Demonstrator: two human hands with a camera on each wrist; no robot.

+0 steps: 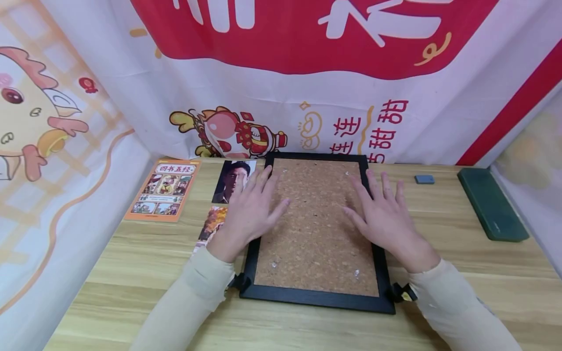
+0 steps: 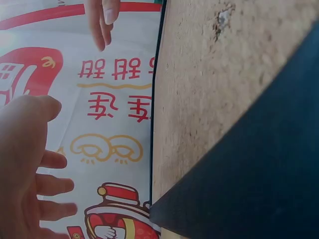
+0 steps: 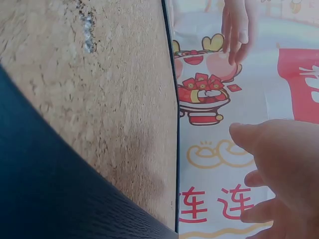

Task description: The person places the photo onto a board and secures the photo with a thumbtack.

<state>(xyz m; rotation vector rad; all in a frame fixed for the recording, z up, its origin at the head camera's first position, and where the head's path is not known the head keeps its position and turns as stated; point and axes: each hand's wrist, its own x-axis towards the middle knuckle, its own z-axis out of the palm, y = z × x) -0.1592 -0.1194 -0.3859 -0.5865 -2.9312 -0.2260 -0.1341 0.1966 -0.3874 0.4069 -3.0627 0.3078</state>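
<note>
A black-framed cork board [image 1: 316, 239] lies flat on the wooden table, with several small shiny clear bits stuck on it. My left hand [image 1: 250, 209] is over its left edge, fingers spread and holding nothing. Over the right edge is my right hand [image 1: 384, 219], likewise spread and bare. Both wrist views show a gap between hand and board: the left hand [image 2: 25, 159] and the right hand [image 3: 284, 174] are raised above the cork. Left of the board lie a portrait photo [image 1: 225, 183] and a colourful photo [image 1: 212, 224], partly hidden by the left hand and arm.
An orange comic-style booklet [image 1: 163, 190] lies at the far left. To the right are a small blue block [image 1: 424, 179] and a dark green case [image 1: 492, 204]. A printed cloth [image 1: 272, 87] hangs behind the table's back edge.
</note>
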